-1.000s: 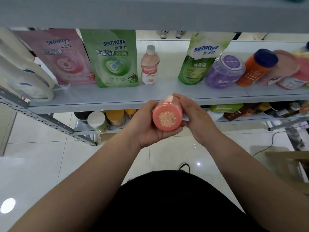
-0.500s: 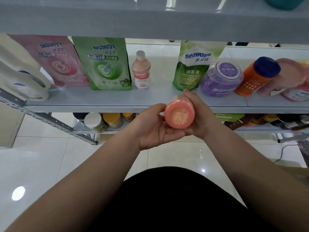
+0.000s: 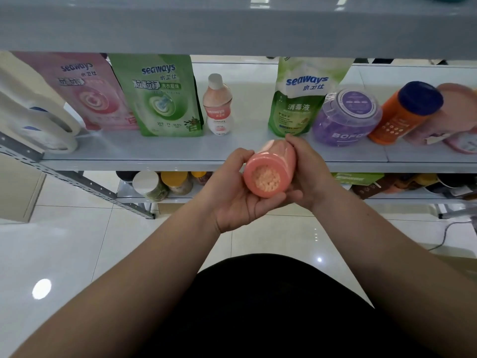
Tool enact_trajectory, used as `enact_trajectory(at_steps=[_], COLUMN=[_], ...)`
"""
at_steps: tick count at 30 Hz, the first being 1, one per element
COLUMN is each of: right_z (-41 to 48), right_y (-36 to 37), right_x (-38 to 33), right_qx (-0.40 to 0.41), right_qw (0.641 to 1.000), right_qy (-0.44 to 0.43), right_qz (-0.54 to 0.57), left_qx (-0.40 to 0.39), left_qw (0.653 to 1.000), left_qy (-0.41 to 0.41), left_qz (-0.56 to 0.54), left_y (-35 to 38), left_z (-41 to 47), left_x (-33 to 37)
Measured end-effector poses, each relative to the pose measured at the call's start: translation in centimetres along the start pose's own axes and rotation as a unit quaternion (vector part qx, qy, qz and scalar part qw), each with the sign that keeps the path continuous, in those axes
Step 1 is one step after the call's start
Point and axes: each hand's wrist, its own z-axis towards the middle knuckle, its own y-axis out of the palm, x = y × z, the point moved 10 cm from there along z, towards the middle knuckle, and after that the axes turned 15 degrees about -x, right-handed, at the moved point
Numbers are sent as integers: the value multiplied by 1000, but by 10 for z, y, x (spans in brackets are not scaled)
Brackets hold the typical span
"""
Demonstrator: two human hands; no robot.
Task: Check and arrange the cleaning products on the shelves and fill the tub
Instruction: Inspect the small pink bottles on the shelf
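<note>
A pink bottle of small beads [image 3: 268,174] lies on its side in front of the middle shelf [image 3: 180,153], its base turned to the camera. My left hand [image 3: 237,197] cradles it from below and the left, thumb on its side. My right hand [image 3: 309,171] grips its right side with fingers over the top end. On the shelf stand a pink pouch [image 3: 87,91], a green pouch [image 3: 162,96], a small pink-white bottle [image 3: 218,105] and a second green pouch [image 3: 299,102].
A purple bead jar [image 3: 346,117], an orange bottle with a blue cap [image 3: 405,112] and pink containers [image 3: 454,120] lie at the shelf's right. White jugs [image 3: 33,117] stand at the left. Jars [image 3: 160,184] fill the lower shelf. Another shelf board [image 3: 232,27] runs overhead.
The bottle has moved up and to the right, closer to the shelf edge, while both hands kept hold of it. The view has tilted slightly downward.
</note>
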Motion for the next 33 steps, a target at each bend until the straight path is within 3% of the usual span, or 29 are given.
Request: enact_trajectory(at_steps=[4,9,12,20,26,33], right_z=[-2,-5,-9,-18,-26,-28], right_y=[3,29,41,59,55,61], right_x=[-12,-34,-34,-37,-36,-34], right_qx=[31,-54,-88,-120,-41,-80], right_qw=[996,981,979,968,957,961], right_qy=[-76,-185,-178,-196,-199,-188], right_qz=[39,-14,-33,-103,-207,-185], left_qx=[13,27,48,-16,143,30], left_qw=[999,992,991,985,946,988], left_qy=[18,28,24,-77,75,-34], left_qz=[48,117,123,155,282,151], left_y=[-17,-44,-55,-36,-58,-59], left_z=[-6,-13,-18,-26,-33,-27], left_x=[6,11,13,-14,23,-11])
